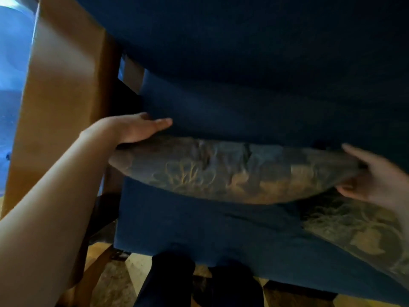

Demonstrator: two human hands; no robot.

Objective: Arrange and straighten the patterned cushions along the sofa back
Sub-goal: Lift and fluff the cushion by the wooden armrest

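A patterned cushion (pixel 232 171), dark with tan leaf-like figures, is held edge-on across the middle of the view, just in front of the dark blue sofa back (pixel 254 111). My left hand (pixel 137 129) lies flat on its left top corner, fingers pressed toward the sofa back. My right hand (pixel 374 176) grips the cushion's right end, thumb under and fingers above. A second patterned cushion (pixel 358 231) lies tilted on the blue seat (pixel 199 224) at the lower right, partly under the first one.
A wooden sofa arm (pixel 64 89) rises on the left, with a bright window area beyond it. Below the seat's front edge are my dark-clad legs (pixel 172 282) and a patterned floor (pixel 110 282).
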